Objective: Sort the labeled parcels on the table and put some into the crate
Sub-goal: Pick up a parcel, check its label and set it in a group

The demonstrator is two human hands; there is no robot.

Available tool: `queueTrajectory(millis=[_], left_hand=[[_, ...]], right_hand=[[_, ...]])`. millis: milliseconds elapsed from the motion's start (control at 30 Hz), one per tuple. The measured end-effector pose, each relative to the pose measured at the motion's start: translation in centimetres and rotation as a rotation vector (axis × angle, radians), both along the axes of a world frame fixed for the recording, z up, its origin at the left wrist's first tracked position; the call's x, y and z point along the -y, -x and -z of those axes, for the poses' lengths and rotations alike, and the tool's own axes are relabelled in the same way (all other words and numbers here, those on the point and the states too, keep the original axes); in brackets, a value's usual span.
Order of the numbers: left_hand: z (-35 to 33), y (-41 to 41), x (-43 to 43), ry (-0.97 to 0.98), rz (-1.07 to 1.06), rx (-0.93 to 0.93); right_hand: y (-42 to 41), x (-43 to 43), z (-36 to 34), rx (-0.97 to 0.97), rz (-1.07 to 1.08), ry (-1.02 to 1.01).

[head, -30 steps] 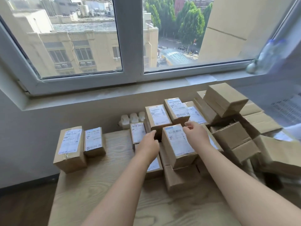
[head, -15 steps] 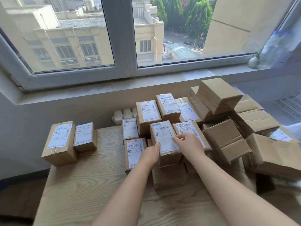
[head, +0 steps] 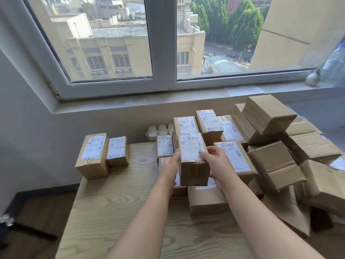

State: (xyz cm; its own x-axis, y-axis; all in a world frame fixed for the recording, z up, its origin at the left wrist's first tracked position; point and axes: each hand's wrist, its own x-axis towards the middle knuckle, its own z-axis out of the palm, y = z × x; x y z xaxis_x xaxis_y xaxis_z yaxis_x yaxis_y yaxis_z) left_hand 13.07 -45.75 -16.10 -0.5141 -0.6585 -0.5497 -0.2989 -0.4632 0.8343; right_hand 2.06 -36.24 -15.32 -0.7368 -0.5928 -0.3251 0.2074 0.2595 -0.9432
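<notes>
Both my hands hold one small brown labeled parcel lifted above the pile in the middle of the wooden table. My left hand presses its left side and my right hand grips its right side, thumb on the label. Beneath and behind it lie several more labeled parcels. Two labeled parcels stand apart at the table's back left. No crate is in view.
A heap of bigger brown boxes fills the table's right side, some tilted. White plugs sit behind the table against the wall. A windowsill runs above. Dark floor lies at the left.
The parcel between my hands has risen off the pile and come closer to me. My left hand moved up against its left side.
</notes>
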Motion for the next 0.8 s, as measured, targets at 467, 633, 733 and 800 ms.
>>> queueTrajectory(millis=[467,633,733,800], left_hand=[[-4.6,-8.5,5.3,0.038,-0.028,-0.269],[-5.6,-10.5,6.6,0.062,0.015,-0.358],[-6.2,-11.1,7.4,0.084,0.032,-0.386],[-6.5,-11.5,7.7,0.094,0.026,-0.402]], right_hand=[[-6.7,3.6,-5.0,0.075,-0.32,0.153],[-8.3,4.8,-5.8,0.065,-0.474,0.151],[-9.3,5.6,-5.9,0.061,-0.445,0.216],[-10.0,6.0,-6.1,0.049,-0.425,0.239]])
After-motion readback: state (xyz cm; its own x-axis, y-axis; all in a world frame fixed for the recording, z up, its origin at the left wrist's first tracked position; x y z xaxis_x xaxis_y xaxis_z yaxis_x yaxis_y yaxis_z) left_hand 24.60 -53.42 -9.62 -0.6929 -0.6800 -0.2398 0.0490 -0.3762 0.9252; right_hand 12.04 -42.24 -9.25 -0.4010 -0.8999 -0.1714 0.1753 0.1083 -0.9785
